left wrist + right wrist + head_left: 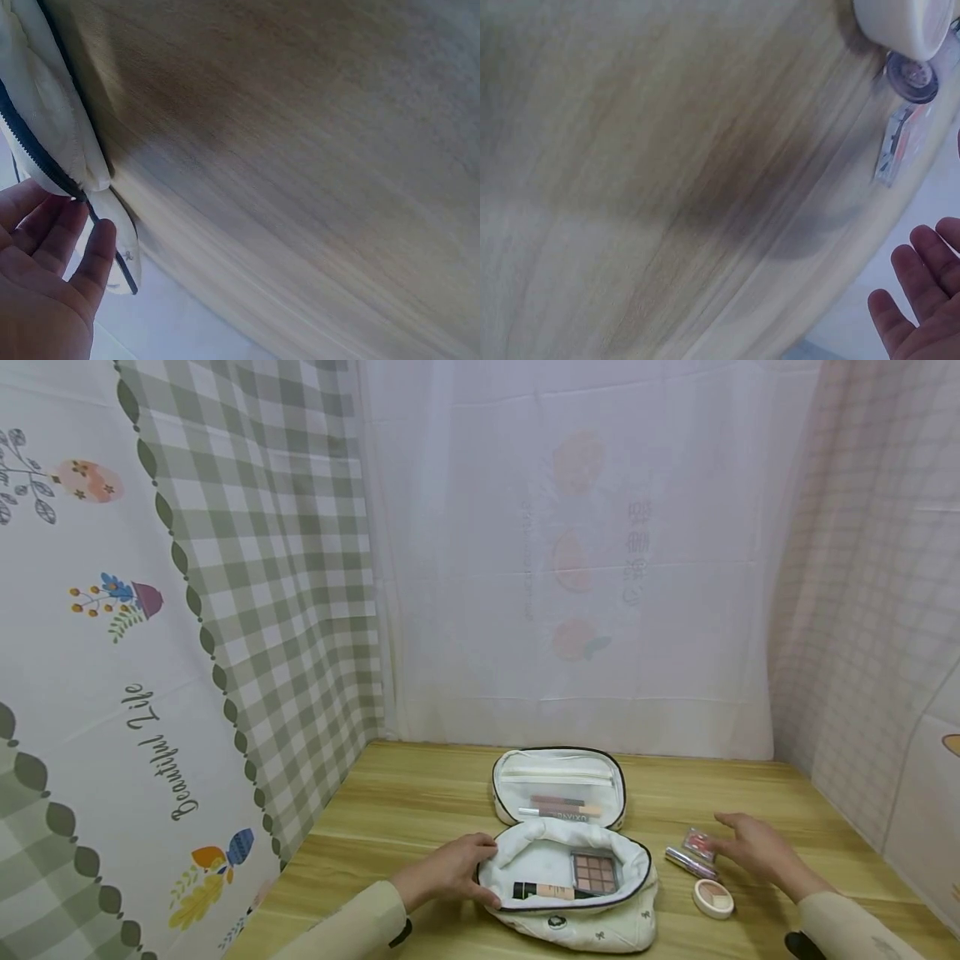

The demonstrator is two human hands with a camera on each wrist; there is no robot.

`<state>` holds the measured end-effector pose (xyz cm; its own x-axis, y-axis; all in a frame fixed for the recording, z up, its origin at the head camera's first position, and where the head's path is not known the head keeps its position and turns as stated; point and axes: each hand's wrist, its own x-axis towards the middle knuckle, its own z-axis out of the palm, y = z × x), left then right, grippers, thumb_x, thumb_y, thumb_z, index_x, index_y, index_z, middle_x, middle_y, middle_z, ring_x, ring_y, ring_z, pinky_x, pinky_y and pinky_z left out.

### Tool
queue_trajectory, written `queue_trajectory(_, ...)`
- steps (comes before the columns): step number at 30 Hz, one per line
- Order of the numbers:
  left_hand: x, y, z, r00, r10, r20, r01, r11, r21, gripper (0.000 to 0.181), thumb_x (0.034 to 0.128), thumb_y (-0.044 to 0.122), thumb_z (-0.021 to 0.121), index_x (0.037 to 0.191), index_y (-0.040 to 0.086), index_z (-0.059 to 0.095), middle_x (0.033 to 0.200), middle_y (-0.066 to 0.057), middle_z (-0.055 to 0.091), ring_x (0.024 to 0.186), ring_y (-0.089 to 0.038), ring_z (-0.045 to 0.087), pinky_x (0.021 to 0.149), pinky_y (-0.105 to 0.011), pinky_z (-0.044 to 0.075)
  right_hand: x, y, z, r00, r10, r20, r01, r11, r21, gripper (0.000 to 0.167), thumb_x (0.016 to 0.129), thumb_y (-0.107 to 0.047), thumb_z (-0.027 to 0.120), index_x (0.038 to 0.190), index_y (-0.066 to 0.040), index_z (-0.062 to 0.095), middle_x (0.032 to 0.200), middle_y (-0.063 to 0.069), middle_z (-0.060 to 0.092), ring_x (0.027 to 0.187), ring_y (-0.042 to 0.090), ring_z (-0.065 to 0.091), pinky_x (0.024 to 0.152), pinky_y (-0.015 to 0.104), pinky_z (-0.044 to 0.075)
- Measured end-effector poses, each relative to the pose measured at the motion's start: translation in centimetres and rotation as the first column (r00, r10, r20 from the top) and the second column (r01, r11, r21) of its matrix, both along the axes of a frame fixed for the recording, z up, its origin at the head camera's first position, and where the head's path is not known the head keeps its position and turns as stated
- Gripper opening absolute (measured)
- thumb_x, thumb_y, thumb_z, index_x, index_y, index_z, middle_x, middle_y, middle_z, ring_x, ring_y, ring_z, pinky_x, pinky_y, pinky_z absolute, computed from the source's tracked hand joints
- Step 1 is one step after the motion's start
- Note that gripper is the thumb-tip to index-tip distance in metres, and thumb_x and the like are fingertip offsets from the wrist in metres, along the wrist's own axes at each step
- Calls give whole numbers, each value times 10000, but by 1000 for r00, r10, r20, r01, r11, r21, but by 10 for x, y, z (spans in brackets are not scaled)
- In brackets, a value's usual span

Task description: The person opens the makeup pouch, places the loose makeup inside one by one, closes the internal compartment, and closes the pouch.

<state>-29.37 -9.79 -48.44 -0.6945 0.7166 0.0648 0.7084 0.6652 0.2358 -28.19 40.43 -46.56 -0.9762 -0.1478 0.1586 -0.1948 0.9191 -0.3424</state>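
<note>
A white makeup bag with dark zip trim lies unzipped, its lid folded back. An eyeshadow palette and a foundation tube lie inside. My left hand grips the bag's left rim with curled fingers, which meet the zip edge in the left wrist view. My right hand has its fingers extended just over the right side of a small clear compact with pink blush; in the right wrist view the fingers hold nothing. Beside the blush are a lip gloss tube and a round powder compact.
Slim makeup tubes show in the lid's clear pocket. The wooden table meets checked cloth on the left and white curtains at the back and right.
</note>
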Motion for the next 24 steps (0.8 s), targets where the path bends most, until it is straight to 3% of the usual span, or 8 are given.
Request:
queue_trajectory(5,1,-1,0,999,-26,-35,26,1000,-8,792,767,535,810,1339,28,602,1385,-89,536,1280,-207,498,1058,-305,398,-4,2,-5,1000,20,19,-20,1000,21,663,907,-354,709,1175,231,548,1142,426,562,1068,611,517,877,668,420)
queue_trajectory(15,0,-2,-4,999,-19,-33,19,1000,-17,782,763,541,811,1328,38,614,1373,-70,550,1268,-197,510,1050,-302,404,-10,2,-16,1000,32,-1,-32,999,22,647,869,-339,744,1165,209,570,1100,414,586,1040,614,528,857,672,422)
queue_trajectory(24,0,-2,-5,998,-50,-40,50,999,-1,770,771,536,808,1323,33,618,1365,-86,561,1262,-202,518,1045,-303,409,-13,3,-23,999,39,1,-39,999,17,577,863,-280,756,1129,205,589,1062,397,607,1005,586,560,842,654,442)
